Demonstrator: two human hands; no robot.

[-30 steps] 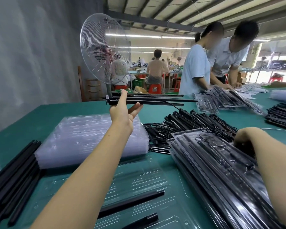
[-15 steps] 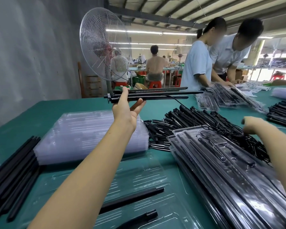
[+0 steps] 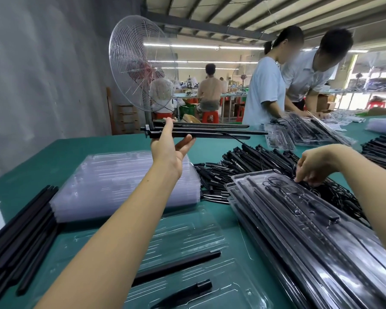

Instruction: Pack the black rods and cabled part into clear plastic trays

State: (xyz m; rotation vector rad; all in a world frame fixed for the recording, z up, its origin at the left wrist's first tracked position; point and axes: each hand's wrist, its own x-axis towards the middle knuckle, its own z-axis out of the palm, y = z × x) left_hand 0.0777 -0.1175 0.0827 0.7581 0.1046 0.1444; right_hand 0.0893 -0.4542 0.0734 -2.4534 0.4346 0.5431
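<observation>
Black plastic filled most of the head view. The left hand (image 3: 172, 148) was raised well above the green surface (image 3: 54, 157). It gripped a set of black rods (image 3: 210, 133) near one end, forefinger up behind them and thumb underneath, so the long free ends stuck out level toward the right-hand side. A thin cable (image 3: 233, 137) ran from the held rods down toward the pile of cabled parts (image 3: 250, 161), below and beyond the left hand.

The right hand (image 3: 310, 167) was down at the far edge of the stack of filled trays (image 3: 310, 241), with its fingertips pointing into the tangle. Whether they pinched a cable or only touched it could not be told.

Nearer than both hands lay the open tray (image 3: 187, 233), with one long rod (image 3: 176, 266) and a short black piece (image 3: 187, 292) already in it. A stack of empty trays (image 3: 120, 181) sat under the left forearm, and loose rods (image 3: 16, 230) lay further to its outer side.

The step looked like freeing a cabled set from the pile. To do it well, the right hand would need to clear the cable of its neighbours before the left drew back, since a snagged loop could drag other parts along. The rods would best be kept level and together, then lowered lengthwise into the open tray's grooves.
</observation>
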